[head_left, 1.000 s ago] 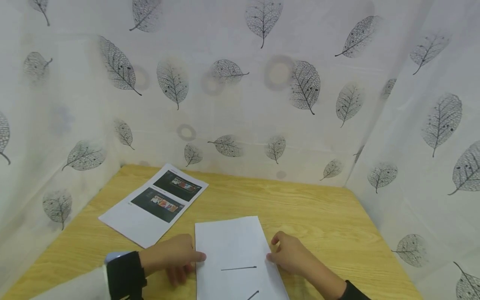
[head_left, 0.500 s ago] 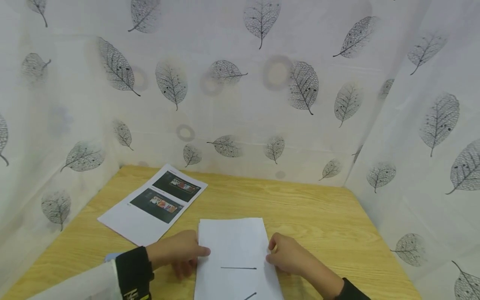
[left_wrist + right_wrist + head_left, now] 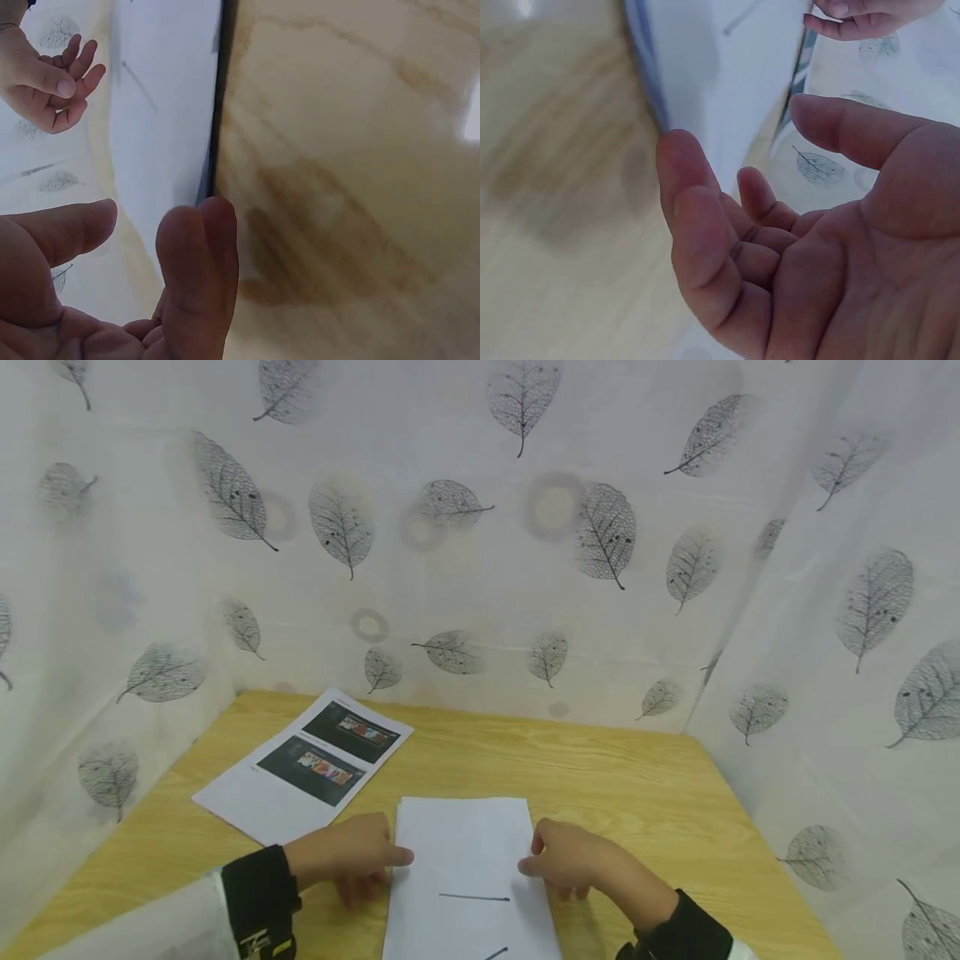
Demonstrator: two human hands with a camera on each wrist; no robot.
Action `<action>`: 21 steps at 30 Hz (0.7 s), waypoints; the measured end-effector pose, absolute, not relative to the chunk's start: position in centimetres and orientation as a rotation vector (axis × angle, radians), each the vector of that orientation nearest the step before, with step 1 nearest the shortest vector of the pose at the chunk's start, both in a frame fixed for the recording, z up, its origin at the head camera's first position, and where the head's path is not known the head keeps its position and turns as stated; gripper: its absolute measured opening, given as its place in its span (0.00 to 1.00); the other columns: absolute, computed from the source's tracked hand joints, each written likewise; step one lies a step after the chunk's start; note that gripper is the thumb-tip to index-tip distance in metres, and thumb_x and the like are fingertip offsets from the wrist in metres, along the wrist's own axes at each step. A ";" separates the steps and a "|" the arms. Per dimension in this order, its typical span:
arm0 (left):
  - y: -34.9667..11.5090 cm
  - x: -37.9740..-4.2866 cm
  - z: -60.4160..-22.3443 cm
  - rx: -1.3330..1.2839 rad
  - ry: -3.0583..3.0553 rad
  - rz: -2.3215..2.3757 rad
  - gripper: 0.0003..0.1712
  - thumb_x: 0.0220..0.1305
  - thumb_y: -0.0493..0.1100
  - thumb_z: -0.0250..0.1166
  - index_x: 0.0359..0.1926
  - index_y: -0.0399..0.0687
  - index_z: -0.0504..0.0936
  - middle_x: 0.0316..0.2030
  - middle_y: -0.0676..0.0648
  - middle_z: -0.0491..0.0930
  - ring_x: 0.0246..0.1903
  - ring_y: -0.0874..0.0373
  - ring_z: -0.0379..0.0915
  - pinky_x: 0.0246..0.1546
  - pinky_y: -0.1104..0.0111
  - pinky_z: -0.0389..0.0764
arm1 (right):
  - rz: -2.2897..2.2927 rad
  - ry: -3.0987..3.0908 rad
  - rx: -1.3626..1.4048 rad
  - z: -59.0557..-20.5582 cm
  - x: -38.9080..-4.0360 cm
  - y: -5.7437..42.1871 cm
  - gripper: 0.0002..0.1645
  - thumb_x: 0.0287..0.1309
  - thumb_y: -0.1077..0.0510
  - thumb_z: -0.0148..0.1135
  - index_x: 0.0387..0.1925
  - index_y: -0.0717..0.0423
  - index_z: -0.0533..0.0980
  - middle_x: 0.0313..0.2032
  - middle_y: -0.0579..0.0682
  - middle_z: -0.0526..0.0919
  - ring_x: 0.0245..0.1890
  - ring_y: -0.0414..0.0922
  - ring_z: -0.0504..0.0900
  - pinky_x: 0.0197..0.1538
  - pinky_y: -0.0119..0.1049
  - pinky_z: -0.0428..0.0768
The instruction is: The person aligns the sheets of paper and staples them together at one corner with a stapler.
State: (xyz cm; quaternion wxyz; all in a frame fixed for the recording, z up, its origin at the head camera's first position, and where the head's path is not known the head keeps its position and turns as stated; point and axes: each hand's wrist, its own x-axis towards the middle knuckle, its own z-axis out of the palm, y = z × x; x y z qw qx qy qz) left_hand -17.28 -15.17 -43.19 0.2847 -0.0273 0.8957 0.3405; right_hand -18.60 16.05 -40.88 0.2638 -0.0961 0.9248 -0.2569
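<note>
A stack of white paper [image 3: 465, 839] lies flat at the table's near side, its lower end cut off by the head view. Across its top sheet run two thin dark lines [image 3: 474, 897]; whether drawn or lying there, I cannot tell. My left hand [image 3: 352, 852] is at the left edge, thumb above the sheet. In the left wrist view its fingertips [image 3: 184, 232] meet the stack's side, thumb well apart. My right hand [image 3: 573, 856] is at the opposite edge, thumb over the paper. The right wrist view shows its fingers [image 3: 682, 161] loosely bent against the side, thumb apart.
A printed sheet [image 3: 255, 806] with two dark pictures lies slanted at the back left of the wood-grain table [image 3: 600, 768]. White leaf-patterned curtains [image 3: 465, 585] stand round the back and both sides.
The stack has turned slightly and stands straighter to the viewer. My right hand has shifted a little left, its thumb further over the paper. My left hand stays along the left edge.
</note>
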 end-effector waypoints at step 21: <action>-23.9 -25.1 -38.9 0.053 2.703 0.857 0.47 0.71 0.59 0.62 0.67 0.19 0.59 0.59 0.21 0.72 0.53 0.35 0.78 0.48 0.49 0.82 | -1.718 1.873 -0.052 -38.7 -26.9 3.0 0.44 0.66 0.55 0.67 0.75 0.65 0.57 0.66 0.66 0.72 0.62 0.63 0.77 0.65 0.53 0.77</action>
